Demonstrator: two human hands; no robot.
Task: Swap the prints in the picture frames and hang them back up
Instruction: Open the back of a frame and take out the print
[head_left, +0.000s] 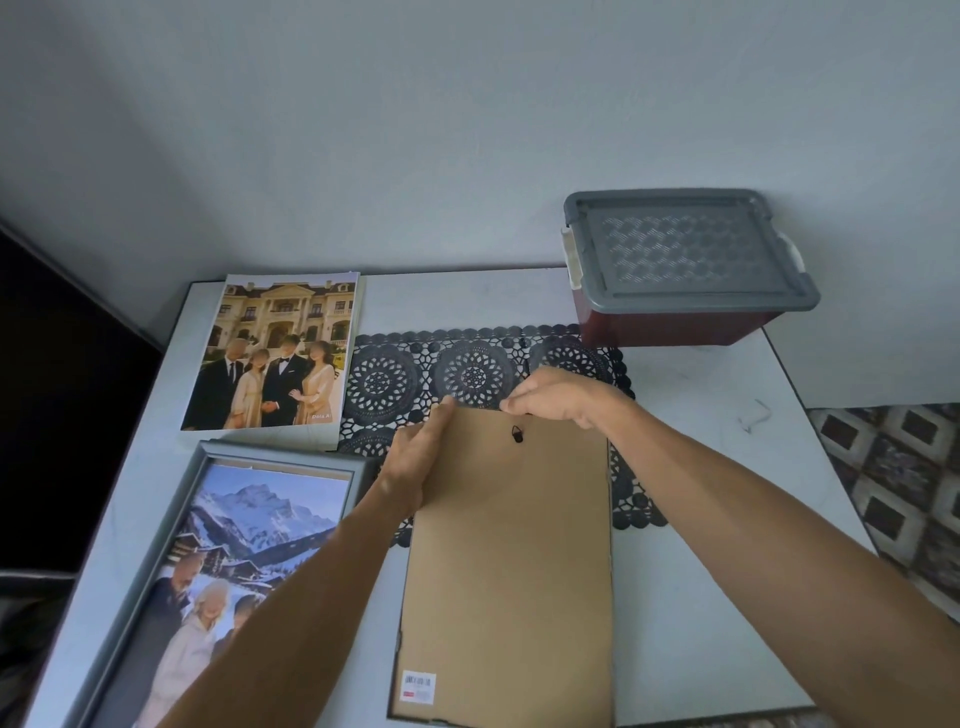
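Observation:
A picture frame lies face down in the middle of the table, its brown backing board (511, 561) up, with a small black hanger (517, 434) near its far edge. My left hand (415, 462) grips the board's far left corner. My right hand (556, 397) pinches its far edge above the hanger. A loose print of people before a mansion (272, 353) lies at the far left. Nearer, a grey frame (200, 470) lies face up, holding a snowy mountain print (249, 525).
A black lace mat (415, 374) lies under the face-down frame. A dark red storage box with a grey lid (685, 249) stands at the back right against the wall. The white table (717, 597) ends on the right, with patterned floor (893, 478) beyond.

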